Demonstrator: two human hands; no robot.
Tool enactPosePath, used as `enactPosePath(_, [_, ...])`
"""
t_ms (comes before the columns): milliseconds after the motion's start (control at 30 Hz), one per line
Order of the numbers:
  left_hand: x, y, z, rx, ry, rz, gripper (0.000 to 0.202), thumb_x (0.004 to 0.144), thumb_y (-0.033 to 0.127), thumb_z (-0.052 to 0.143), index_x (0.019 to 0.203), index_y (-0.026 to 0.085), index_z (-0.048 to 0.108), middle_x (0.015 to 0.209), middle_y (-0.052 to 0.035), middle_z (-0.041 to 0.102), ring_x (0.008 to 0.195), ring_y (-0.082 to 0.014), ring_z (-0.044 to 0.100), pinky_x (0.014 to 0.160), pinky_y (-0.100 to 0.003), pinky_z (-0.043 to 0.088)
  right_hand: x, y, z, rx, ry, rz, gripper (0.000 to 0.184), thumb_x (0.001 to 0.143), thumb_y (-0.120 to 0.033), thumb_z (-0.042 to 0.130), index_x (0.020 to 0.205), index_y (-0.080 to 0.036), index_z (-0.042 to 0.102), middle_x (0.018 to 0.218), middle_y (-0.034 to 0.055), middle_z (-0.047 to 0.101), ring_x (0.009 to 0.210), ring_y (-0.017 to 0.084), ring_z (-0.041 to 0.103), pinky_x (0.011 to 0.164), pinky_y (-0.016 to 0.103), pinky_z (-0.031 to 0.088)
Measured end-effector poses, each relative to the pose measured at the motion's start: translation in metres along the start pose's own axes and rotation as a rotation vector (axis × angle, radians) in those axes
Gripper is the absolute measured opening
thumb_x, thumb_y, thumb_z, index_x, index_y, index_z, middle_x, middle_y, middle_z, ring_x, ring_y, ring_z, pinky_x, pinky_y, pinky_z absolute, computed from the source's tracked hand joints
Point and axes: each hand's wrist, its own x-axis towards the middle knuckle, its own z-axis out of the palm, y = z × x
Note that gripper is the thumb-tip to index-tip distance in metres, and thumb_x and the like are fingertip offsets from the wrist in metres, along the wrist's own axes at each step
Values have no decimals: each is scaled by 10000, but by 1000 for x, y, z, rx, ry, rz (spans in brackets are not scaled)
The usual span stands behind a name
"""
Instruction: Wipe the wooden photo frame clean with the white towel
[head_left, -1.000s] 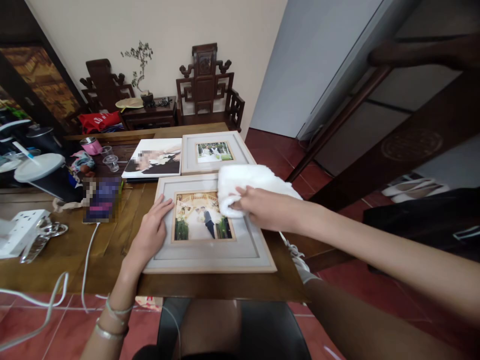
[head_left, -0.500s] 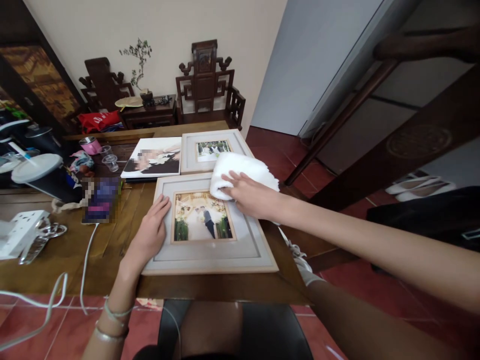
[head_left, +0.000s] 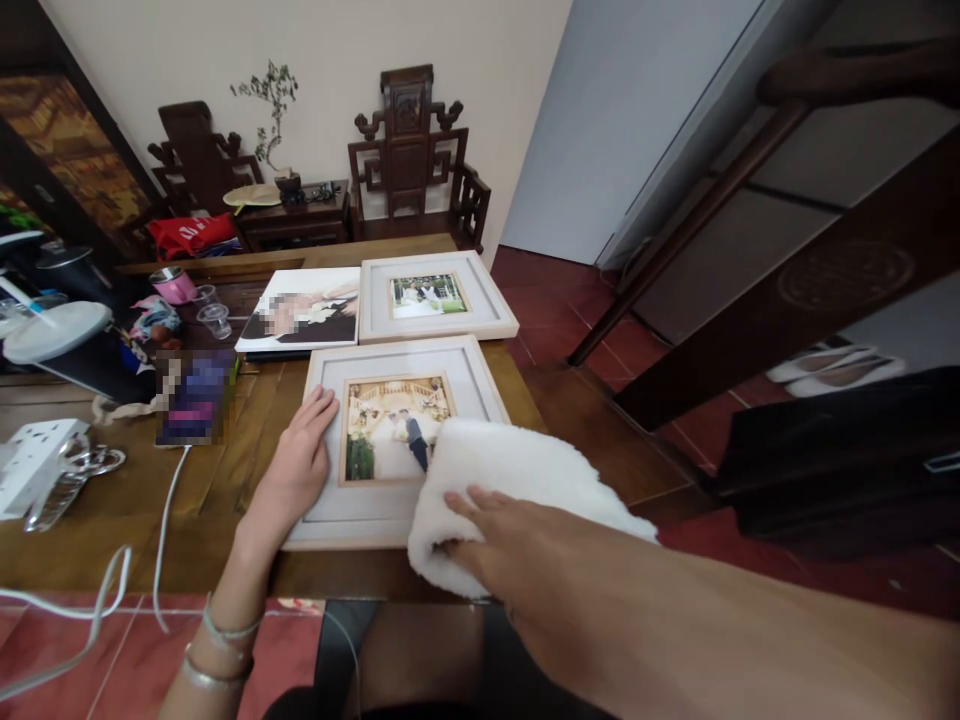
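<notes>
The right hand (head_left: 517,555) holds a white cloth (head_left: 517,460) by its fold. The cloth covers the near right corner of the frame (head_left: 397,425). The frame lies flat on the table (head_left: 217,545). The left hand (head_left: 298,470) rests open on its left edge.

Toward half past seven, the left forearm (head_left: 251,570) is showing bare, and it is wearing two slim bracelets near the wrist: a pale, slightly greenish bracelet (head_left: 226,635) is circling closer to the left hand (head_left: 300,465), while a silvery bracelet (head_left: 213,680) is sitting just beside it, on the elbow side. Toward half past four, the right forearm (head_left: 712,620) is also showing bare, ending in the slender-fingered right hand (head_left: 517,560).
</notes>
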Motion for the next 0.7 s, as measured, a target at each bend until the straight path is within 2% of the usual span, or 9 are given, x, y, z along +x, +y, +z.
enactPosePath(67, [0,-1,-1,-10,-7,6,536,841,74,386,1346,136,553,1437,-124,519,1410,-262,374,1182,-503,289,5,13,0,36,101,74,480,735,-52,544,1166,-209,687,1171,123,687,928,269,687,831,374,530])
enactPosePath(133, [0,-1,-1,-16,-13,8,541,839,72,389,1351,142,549,1439,-119,518,1414,-262,367,1182,-509,287,18,34,-7,6,206,143,591,745,22,483,1293,-165,603,1362,167,568,1056,285,654,890,390,518])
enactPosePath(167, [0,-1,-2,-17,-16,8,543,838,71,390,1353,141,547,1439,-119,518,1416,-261,363,1182,-510,287,26,46,-11,-40,258,170,639,734,60,465,1330,-146,570,1450,185,478,1187,323,583,966,434,480])
enactPosePath(233, [-1,-1,-2,-21,-19,4,542,838,71,390,1353,136,546,1438,-124,518,1419,-261,357,1182,-510,285,45,68,-21,-174,325,208,650,726,103,457,1328,-116,569,1558,195,305,1388,410,337,1091,558,336])
enactPosePath(300, [-1,0,-2,-27,-15,-4,539,840,76,390,1351,136,549,1437,-127,518,1420,-261,356,1180,-514,285,64,85,-25,-311,341,218,567,769,87,469,1275,-123,617,1590,169,235,1435,450,186,1121,633,229])
enactPosePath(400, [-1,1,-1,-24,-4,-8,529,842,81,383,1341,116,556,1431,-143,521,1414,-261,367,1177,-512,290,84,95,-19,-371,250,186,520,824,53,471,1288,-134,617,1583,165,260,1418,463,218,1109,643,246])
enactPosePath(467, [-1,1,-1,-8,2,-5,521,845,80,371,1332,89,559,1423,-164,524,1410,-260,375,1175,-504,298,87,90,-11,-346,160,159,574,799,58,498,1344,-109,569,1575,203,253,1399,485,245,1090,643,278])
enactPosePath(567, [-1,0,0,10,9,-6,524,848,77,364,1335,102,556,1422,-157,527,1408,-251,380,1167,-506,314,76,65,-5,-285,94,133,552,796,1,535,1340,-83,569,1556,241,271,1379,506,275,1066,635,310])
enactPosePath(700, [-1,-1,1,18,9,2,528,852,75,367,1345,128,547,1425,-139,529,1409,-247,379,1168,-513,313,43,17,-17,-95,-111,57,570,742,-85,631,1310,-126,606,1546,235,303,1337,500,367,1011,594,403])
